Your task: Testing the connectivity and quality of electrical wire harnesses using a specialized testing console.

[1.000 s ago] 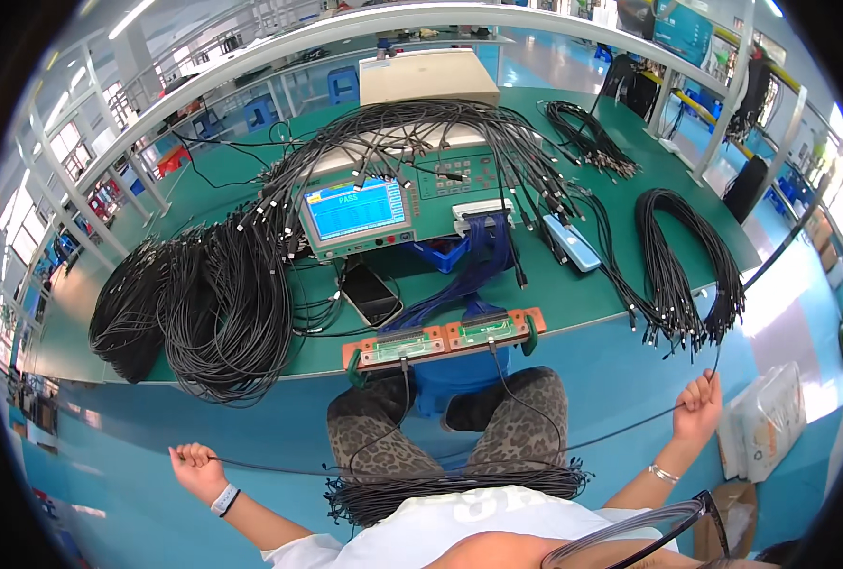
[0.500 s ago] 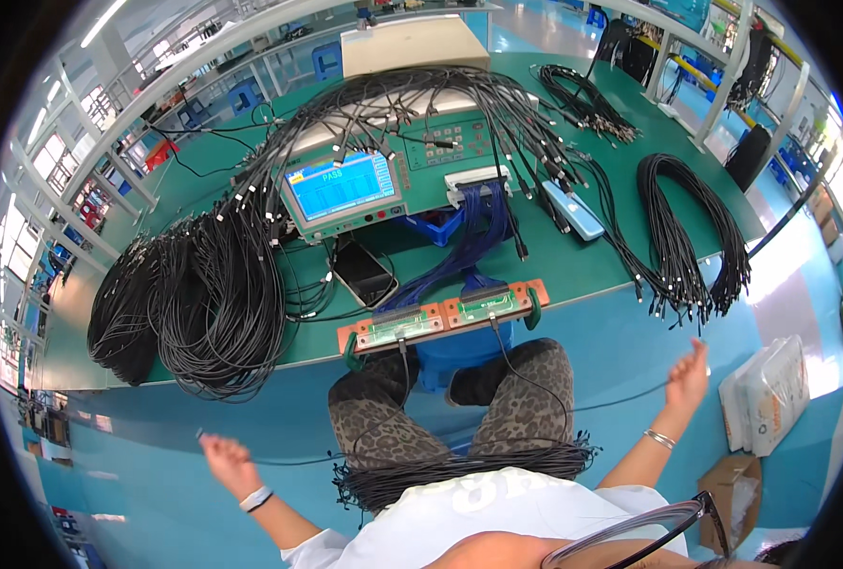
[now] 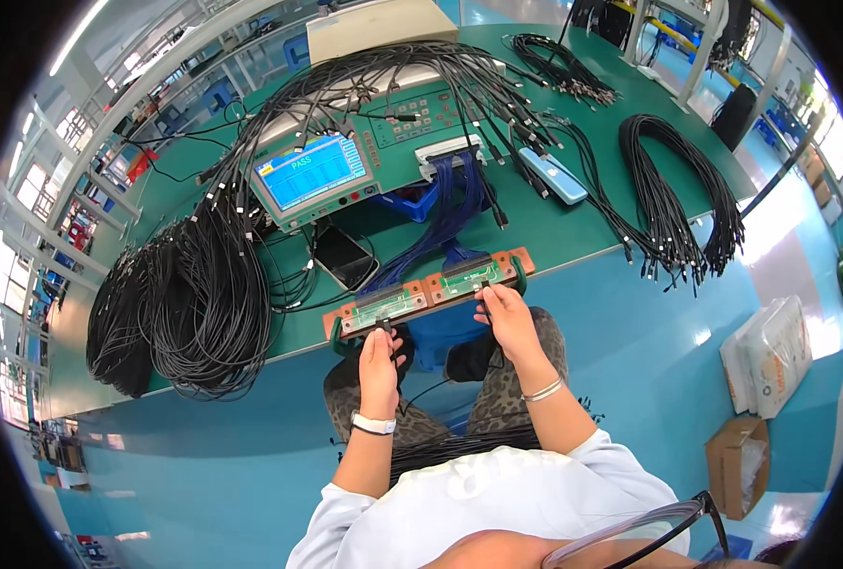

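At the table's front edge sits an orange-brown test fixture (image 3: 331, 325) with two green circuit boards (image 3: 369, 315). My left hand (image 3: 379, 370) is closed on a black cable plug (image 3: 383, 325) at the left board. In front of the right board, my right hand (image 3: 509, 322) pinches another black cable plug (image 3: 485, 284). Whether either plug is fully seated is hidden by the fingers. Part of a black cable (image 3: 429, 389) loops below, between my hands. Across my lap lies a bundle of black cables (image 3: 459, 448).
A green tester (image 3: 412, 142) with a lit blue screen stands behind the fixture, cables draped over it. A phone (image 3: 343, 256) and a light-blue case (image 3: 552, 176) lie nearby. Thick black cable coils (image 3: 208, 303) hang at the left edge; another bundle (image 3: 677, 190) is at right.
Both hands have come in from wide apart, where a cable stretched out to them, to the plugs at the two boards. The view has shifted slightly.
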### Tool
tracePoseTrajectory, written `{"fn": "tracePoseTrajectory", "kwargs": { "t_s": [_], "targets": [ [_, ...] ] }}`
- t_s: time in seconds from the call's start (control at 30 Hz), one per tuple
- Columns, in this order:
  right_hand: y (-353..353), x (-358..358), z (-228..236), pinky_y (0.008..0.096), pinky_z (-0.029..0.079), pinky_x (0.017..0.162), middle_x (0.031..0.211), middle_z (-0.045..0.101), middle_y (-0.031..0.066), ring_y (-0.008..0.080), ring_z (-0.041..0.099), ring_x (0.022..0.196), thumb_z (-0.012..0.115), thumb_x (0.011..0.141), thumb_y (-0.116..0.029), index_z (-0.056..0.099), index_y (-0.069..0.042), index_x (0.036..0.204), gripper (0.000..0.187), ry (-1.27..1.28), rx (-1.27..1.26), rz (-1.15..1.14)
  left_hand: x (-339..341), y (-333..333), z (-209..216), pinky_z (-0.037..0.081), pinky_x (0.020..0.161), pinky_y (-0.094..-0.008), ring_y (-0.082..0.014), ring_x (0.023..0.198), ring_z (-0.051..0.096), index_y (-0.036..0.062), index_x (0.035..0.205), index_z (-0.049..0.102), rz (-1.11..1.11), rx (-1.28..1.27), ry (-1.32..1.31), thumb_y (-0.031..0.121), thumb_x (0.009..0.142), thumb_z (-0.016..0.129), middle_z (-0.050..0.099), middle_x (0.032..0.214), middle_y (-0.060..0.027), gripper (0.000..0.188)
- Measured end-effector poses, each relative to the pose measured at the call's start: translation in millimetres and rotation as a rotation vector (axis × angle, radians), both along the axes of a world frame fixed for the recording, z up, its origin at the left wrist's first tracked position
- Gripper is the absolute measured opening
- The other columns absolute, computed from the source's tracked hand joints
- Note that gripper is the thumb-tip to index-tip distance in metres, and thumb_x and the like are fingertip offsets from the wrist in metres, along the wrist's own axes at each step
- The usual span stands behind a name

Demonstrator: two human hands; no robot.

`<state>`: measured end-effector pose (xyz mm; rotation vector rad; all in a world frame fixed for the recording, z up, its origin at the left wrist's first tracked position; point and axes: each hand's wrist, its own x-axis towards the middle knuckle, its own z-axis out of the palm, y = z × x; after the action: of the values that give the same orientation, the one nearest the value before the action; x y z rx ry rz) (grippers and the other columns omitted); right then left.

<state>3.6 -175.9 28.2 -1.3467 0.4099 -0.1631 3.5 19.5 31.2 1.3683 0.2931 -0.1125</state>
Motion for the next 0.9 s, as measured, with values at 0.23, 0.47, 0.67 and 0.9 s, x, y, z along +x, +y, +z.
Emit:
{"fn": "tracePoseTrajectory", "kwargs": {
  "t_s": [0.23,0.47,0.67,0.9],
  "targets": [
    [-4.2,4.7,-4.3,0.0208,0.041,0.053,0.070,0.050,0.0023,0.0087,0.048,0.058,0.044,0.091,-0.020,0.054,0.000,0.085,0.023,0.018,0.198,0.169,9.3,-15.7,4.2,0.036,0.052,-0.0231,-0.0101,0.059,0.044,0.0069,0.074,0.044,-0.005,-0.207,0.030,0.027,0.094,0.037,0.052,0.079,-0.0049,0.029],
    [8.5,-22.8,-16.8,0.0197,0.036,0.046,0.068,0.051,0.0029,0.0060,0.043,0.052,0.045,0.090,-0.020,0.054,0.001,0.083,0.024,0.022,0.238,0.117,15.6,-12.4,-0.8,0.024,0.040,-0.0202,-0.0056,0.047,0.033,0.0096,0.070,0.040,-0.014,-0.249,0.013,0.026,0.093,0.038,0.044,0.066,-0.0008,0.028],
    [-1.5,-7.3,-24.7,0.0187,0.036,0.044,0.066,0.052,0.0030,0.0051,0.043,0.051,0.045,0.090,-0.019,0.055,0.002,0.079,0.025,0.052,0.176,0.138,-15.5,-24.4,-10.8,0.017,0.037,-0.0200,-0.0040,0.042,0.026,0.0095,0.066,0.038,0.013,-0.197,0.028,0.026,0.093,0.039,0.036,0.059,0.0019,0.031],
    [3.0,-3.0,-17.9,0.0184,0.034,0.043,0.067,0.050,0.0038,0.0051,0.041,0.050,0.046,0.090,-0.019,0.054,0.002,0.080,0.025,0.090,0.227,0.098,-11.2,-2.6,-22.2,0.018,0.037,-0.0195,-0.0042,0.042,0.027,0.0086,0.066,0.040,0.015,-0.166,0.101,0.026,0.092,0.043,0.038,0.060,0.0016,0.031]
  ]
}}
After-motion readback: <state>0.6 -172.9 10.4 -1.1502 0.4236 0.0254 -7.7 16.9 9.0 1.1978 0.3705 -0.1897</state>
